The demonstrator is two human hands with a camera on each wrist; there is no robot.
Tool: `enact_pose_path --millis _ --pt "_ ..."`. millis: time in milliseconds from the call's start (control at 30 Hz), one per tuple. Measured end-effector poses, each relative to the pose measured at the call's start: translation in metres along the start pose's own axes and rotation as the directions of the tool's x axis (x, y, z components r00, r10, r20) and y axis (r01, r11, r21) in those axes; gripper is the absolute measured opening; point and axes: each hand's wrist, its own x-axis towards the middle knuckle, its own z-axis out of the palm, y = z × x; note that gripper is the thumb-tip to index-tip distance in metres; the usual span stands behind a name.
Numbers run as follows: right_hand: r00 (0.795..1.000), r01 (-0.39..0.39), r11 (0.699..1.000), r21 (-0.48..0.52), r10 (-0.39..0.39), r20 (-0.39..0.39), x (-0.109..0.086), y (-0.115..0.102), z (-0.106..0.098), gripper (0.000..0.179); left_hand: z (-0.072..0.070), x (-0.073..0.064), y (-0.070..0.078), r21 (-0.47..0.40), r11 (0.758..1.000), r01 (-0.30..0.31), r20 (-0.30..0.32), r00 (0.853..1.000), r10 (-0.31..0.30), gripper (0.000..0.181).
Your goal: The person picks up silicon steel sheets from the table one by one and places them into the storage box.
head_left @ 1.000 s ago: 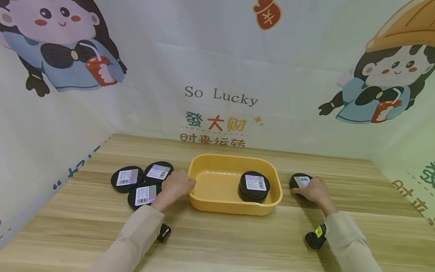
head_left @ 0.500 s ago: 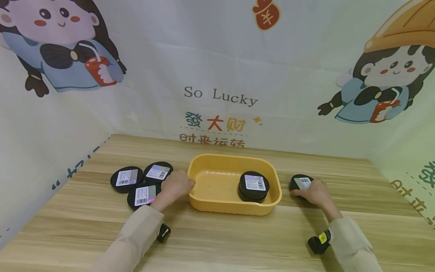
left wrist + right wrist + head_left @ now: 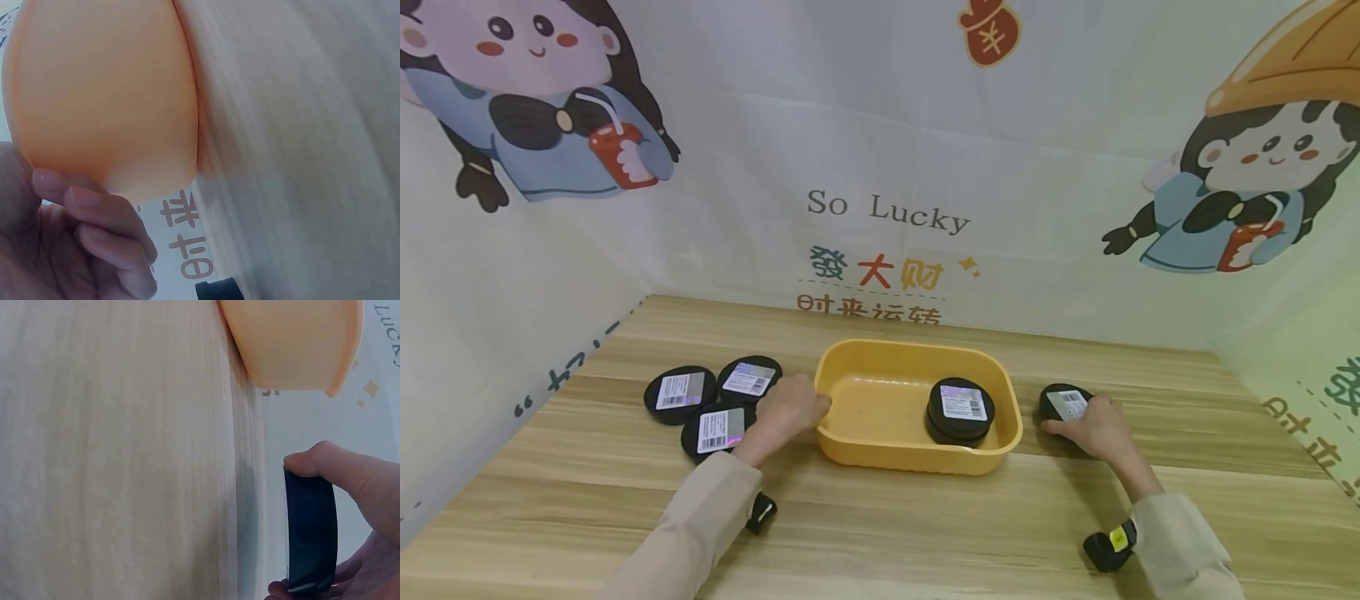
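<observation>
My left hand (image 3: 792, 408) pinches the left rim of a yellow plastic basket (image 3: 917, 458) between thumb and fingers. In the left wrist view the fingers curl against the basket's (image 3: 106, 94) outer wall. To the basket's right, my right hand (image 3: 1097, 427) grips a flat round black container (image 3: 1064, 403) with a white label on top. The right wrist view has this container (image 3: 311, 531) between thumb and fingers, with a gap between it and the table. More round black containers (image 3: 961, 407), seemingly two stacked, sit in the basket's right end.
Left of the basket, three similar labelled containers (image 3: 681, 393) lie close together on the wooden table (image 3: 917, 533), one partly behind my left hand. A printed cloth (image 3: 880, 150) hangs behind and along both sides. Black wrist devices (image 3: 1108, 548) hang under both forearms.
My right wrist and forearm have shifted slightly right and toward me, while the container in my right hand stays in nearly the same spot. The left hand and basket have not moved.
</observation>
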Motion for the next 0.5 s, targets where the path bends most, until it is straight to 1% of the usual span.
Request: enact_pose_path --millis 133,200,267,433,500 --pt "0.998 0.033 0.999 0.028 -0.032 -0.046 -0.003 -0.002 0.000 0.062 0.000 0.000 0.000 0.002 1.000 0.002 0.003 1.000 -0.002 0.022" --pt "0.997 0.042 0.998 0.036 -0.040 -0.064 -0.004 -0.003 0.000 0.060 0.000 0.000 0.000 0.002 1.000 0.002 0.003 1.000 -0.002 0.022" --pt "0.996 0.044 0.998 0.038 -0.041 -0.076 -0.005 -0.005 0.001 0.063 0.000 -0.001 0.000 0.000 1.000 0.002 0.006 1.000 -0.002 0.022" --pt "0.996 0.036 0.998 0.049 -0.032 -0.081 -0.007 -0.012 0.001 0.079 0.000 -0.001 0.000 -0.007 1.000 0.004 0.009 1.000 -0.004 0.022" --pt "0.996 0.039 0.997 0.060 -0.033 -0.085 -0.008 -0.015 0.001 0.083 0.000 -0.001 0.000 -0.006 1.000 0.003 0.006 1.000 -0.003 0.022"
